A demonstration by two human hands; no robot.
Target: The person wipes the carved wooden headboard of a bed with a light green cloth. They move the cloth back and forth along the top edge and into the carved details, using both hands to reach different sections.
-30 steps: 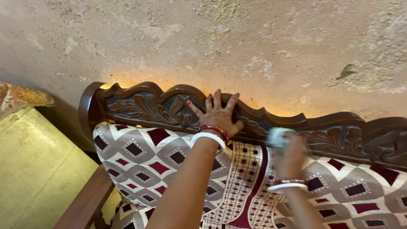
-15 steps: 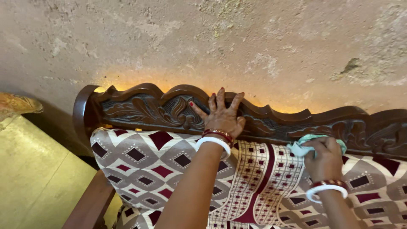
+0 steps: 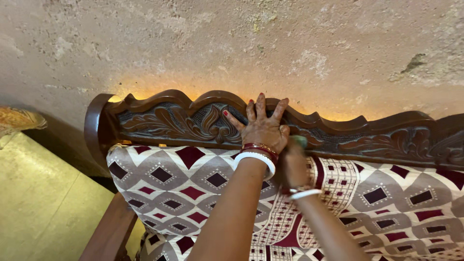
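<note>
My left hand (image 3: 261, 126) lies flat with fingers spread on the dark carved wooden top rail (image 3: 174, 118) of a sofa back. My right hand (image 3: 293, 164) is blurred just right of it, closed around a pale green cloth (image 3: 300, 140) that presses against the rail's lower edge. Both wrists wear white and red bangles. Below the rail hangs a cushion cover (image 3: 183, 186) patterned with maroon and grey diamonds.
A rough, stained plaster wall (image 3: 270, 43) rises right behind the sofa. The wooden armrest (image 3: 108, 232) runs down at the lower left, beside a yellowish floor (image 3: 43, 203). A patterned cushion edge (image 3: 19, 118) shows at the far left.
My right hand with the cloth swept right along the rail, then came back left and now sits close beside my left hand. The left hand stayed planted on the carving.
</note>
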